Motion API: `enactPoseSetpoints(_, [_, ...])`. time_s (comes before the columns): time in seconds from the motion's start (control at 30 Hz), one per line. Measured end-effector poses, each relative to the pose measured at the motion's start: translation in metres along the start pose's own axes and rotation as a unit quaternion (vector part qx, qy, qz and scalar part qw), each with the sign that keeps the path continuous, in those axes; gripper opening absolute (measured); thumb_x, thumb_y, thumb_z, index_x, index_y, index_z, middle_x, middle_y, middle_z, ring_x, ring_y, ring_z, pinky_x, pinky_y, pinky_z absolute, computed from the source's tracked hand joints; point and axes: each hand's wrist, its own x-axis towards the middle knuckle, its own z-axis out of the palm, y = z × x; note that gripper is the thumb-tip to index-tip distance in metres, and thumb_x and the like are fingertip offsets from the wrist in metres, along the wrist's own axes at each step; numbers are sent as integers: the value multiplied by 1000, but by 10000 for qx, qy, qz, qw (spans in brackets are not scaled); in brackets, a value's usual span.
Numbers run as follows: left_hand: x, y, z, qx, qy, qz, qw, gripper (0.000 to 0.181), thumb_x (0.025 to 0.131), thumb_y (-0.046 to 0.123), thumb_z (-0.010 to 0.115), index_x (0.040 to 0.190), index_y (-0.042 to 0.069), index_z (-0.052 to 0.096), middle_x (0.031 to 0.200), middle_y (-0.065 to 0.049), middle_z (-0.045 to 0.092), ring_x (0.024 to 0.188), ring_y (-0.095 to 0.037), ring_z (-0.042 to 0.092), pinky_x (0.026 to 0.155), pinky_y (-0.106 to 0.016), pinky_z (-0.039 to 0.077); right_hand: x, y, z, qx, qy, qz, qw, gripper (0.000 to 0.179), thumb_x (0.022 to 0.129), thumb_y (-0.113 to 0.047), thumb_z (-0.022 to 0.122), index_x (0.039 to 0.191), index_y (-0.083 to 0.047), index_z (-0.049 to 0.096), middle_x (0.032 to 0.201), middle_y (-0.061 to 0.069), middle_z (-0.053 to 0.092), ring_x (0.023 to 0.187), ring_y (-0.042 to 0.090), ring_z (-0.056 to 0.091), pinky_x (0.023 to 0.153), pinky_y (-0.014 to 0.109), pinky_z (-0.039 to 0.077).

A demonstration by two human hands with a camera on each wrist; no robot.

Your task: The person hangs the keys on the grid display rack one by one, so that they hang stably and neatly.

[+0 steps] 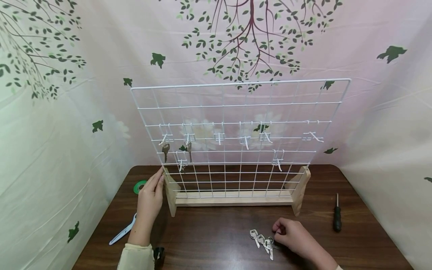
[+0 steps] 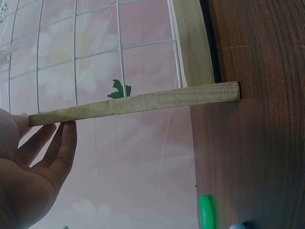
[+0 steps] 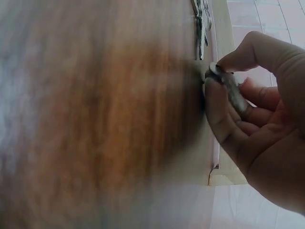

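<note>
A white wire grid (image 1: 241,83) with several hooks stands in a wooden base (image 1: 233,201). My left hand (image 1: 150,197) grips the top of the base's left upright (image 2: 143,101), thumb and fingers on opposite sides. Two keys hang on hooks at the grid's left, one darker key (image 1: 165,149) and another key (image 1: 189,148) beside it. Several silver keys (image 1: 268,244) lie on the table in front of the stand. Just right of them, my right hand (image 1: 295,237) pinches a key (image 3: 234,93) between thumb and fingers; the fingers partly cover it.
A black-handled screwdriver (image 1: 337,219) lies at the right of the brown table (image 1: 206,240). On the left are a green tape roll (image 1: 138,186) and a pale blue handled tool (image 1: 123,230). A small black object (image 1: 158,253) sits by the left sleeve.
</note>
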Motion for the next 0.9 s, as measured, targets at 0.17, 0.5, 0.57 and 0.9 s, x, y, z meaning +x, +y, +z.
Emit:
enactPoseSetpoints(0.17, [0, -1, 0, -10, 2, 7, 10000, 40, 112, 16, 57, 151, 12, 62, 147, -17, 68, 133, -40, 68, 104, -57, 58, 3, -6, 0, 95, 327, -358, 9988, 16, 83, -3, 74, 94, -14, 74, 81, -13, 66, 73, -10, 53, 64, 17, 49])
enactPoseSetpoints(0.5, [0, -1, 1, 11, -5, -14, 10000, 40, 112, 17, 57, 152, 12, 62, 148, -17, 68, 134, -40, 67, 104, -57, 58, 11, -20, -5, 1153, 678, -1378, 9814, 17, 95, 1, 74, 112, 0, 77, 92, 2, 79, 84, -9, 64, 69, 21, 60])
enactPoseSetpoints(0.57, [0, -1, 1, 9, -5, -12, 10000, 40, 112, 17, 57, 152, 12, 62, 148, -16, 67, 134, -39, 67, 104, -55, 57, 12, -22, -7, 1414, 573, -1429, 9779, 18, 96, 0, 74, 114, 1, 77, 93, 6, 79, 85, -8, 65, 69, 21, 60])
enactPoseSetpoints(0.9, [3, -2, 2, 13, 11, 12, 10000, 40, 112, 17, 57, 152, 12, 62, 149, -16, 68, 134, -39, 67, 104, -55, 57, 16, -38, -18, 2885, -82, -815, 9540, 26, 103, -8, 70, 122, 9, 73, 111, -5, 81, 92, -2, 71, 79, 22, 63])
